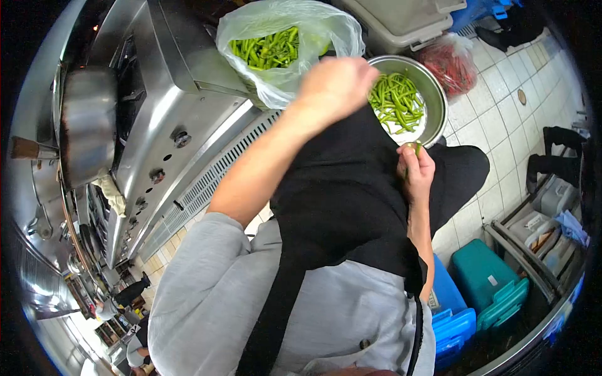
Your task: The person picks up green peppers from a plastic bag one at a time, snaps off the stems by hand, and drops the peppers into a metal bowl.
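Note:
My left hand (335, 88) is blurred, its fingers curled, between a clear plastic bag of green beans (269, 47) and a metal bowl (436, 94) that holds more green beans (395, 100). Whether the left hand holds anything is hidden. Lower down, over my black apron (342, 200), my right hand (415, 172) pinches a single green bean (414, 148) at its fingertips. The bag leans against the steel stove front, and the bowl stands just to its right.
A steel stove (169, 113) with knobs runs along the left, with a large pot (88, 125) on it. A bag of red chillies (451, 62) and a grey bin (401, 22) stand behind the bowl. Teal (492, 282) and blue crates (451, 313) sit on the white tiled floor at lower right.

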Available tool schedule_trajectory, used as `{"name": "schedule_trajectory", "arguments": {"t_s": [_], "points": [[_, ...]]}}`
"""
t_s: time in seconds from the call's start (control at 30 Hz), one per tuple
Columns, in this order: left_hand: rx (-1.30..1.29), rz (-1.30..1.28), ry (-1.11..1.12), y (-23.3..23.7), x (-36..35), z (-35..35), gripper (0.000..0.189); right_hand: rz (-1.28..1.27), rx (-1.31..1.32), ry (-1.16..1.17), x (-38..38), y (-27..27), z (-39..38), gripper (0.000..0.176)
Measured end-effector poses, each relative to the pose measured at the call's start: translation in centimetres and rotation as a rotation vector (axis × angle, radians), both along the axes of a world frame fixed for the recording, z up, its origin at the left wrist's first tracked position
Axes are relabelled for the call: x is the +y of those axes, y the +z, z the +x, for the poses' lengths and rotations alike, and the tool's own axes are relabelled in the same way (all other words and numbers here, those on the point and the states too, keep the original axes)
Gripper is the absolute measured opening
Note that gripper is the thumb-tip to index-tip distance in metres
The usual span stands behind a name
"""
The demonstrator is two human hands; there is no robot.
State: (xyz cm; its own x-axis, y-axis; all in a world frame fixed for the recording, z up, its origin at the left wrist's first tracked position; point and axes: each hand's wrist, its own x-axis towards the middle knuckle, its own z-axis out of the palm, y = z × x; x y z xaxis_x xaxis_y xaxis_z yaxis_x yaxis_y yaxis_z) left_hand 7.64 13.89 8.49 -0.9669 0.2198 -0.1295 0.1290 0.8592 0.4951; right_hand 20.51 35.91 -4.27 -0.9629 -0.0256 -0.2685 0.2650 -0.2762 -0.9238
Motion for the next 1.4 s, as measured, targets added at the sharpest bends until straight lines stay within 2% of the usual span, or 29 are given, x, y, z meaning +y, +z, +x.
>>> {"name": "schedule_trajectory", "arguments": {"t_s": [0.07,0.13,0.2,0.27,0.33,0.4,0.47,0.57,0.63,0.8,0.87,0.9,1.0,1.03,1.1,1.23,1.33,1.37,1.4], "points": [[0.036,-0.244,0.163,-0.1,-4.9,-2.2,0.026,-0.035,-0.004,0.004,0.0,-0.3,-0.3,0.021],[-0.042,-0.507,0.306,-0.9,-9.6,-4.6,0.026,-0.043,-0.009,0.010,-0.6,-0.1,-0.7,0.020],[-0.127,-0.570,0.410,-3.8,-12.9,-7.4,0.030,-0.025,-0.009,0.048,-0.8,-0.6,-1.0,0.020],[-0.112,-0.561,0.438,-10.3,-16.5,-11.2,0.033,0.000,-0.002,0.075,-1.0,-0.9,-1.3,0.020],[-0.101,-0.545,0.448,-10.9,-16.1,-11.8,0.035,0.022,-0.040,0.076,-1.1,-1.0,-1.2,0.020],[-0.065,-0.496,0.631,-11.1,-15.0,-11.6,0.037,0.091,-0.032,0.042,-0.9,-1.1,-1.0,0.020],[-0.101,-0.534,0.631,-12.6,-16.2,-12.5,0.040,0.050,-0.069,0.007,-0.2,-1.2,-0.3,0.020],[-0.001,-0.446,0.586,-13.1,-16.9,-12.8,0.040,0.012,-0.076,-0.058,0.3,-1.1,-0.2,0.020],[0.125,-0.399,0.663,-13.3,-17.7,-13.2,0.038,-0.017,-0.065,-0.060,0.1,-1.0,-0.4,0.020],[0.167,-0.253,0.751,-10.4,-15.9,-10.9,0.036,0.021,-0.073,-0.019,-0.4,-1.4,-1.0,0.021],[0.013,-0.236,0.753,-9.4,-15.5,-9.5,0.039,0.013,-0.089,-0.006,-0.5,-1.0,-1.2,0.021],[0.063,-0.155,0.788,-9.3,-15.3,-8.7,0.032,0.008,-0.109,-0.009,-0.4,-0.8,-1.1,0.022],[0.047,-0.260,0.691,-8.7,-15.7,-7.5,0.029,-0.004,-0.058,0.004,-0.3,-1.4,-1.0,0.022],[0.052,-0.263,0.692,-7.2,-14.9,-6.6,0.029,-0.009,-0.054,0.004,-0.3,-1.3,-1.0,0.022],[-0.163,-0.382,0.646,-4.4,-13.4,-5.3,0.030,-0.032,-0.085,-0.006,-0.2,-1.1,-1.1,0.022],[-0.060,-0.362,0.654,-3.8,-14.2,-8.0,0.035,-0.028,-0.090,-0.032,-0.3,-1.2,-1.0,0.021],[0.017,-0.421,0.610,-6.5,-15.5,-13.1,0.035,0.041,-0.057,-0.037,-0.3,-1.3,-1.0,0.020],[0.000,-0.385,0.490,-9.1,-17.5,-15.1,0.045,0.027,-0.082,-0.032,-0.3,-1.2,-1.0,0.020],[0.001,-0.379,0.480,-10.4,-17.9,-15.3,0.045,0.014,-0.110,-0.028,-0.2,-1.0,-1.0,0.021]]}}
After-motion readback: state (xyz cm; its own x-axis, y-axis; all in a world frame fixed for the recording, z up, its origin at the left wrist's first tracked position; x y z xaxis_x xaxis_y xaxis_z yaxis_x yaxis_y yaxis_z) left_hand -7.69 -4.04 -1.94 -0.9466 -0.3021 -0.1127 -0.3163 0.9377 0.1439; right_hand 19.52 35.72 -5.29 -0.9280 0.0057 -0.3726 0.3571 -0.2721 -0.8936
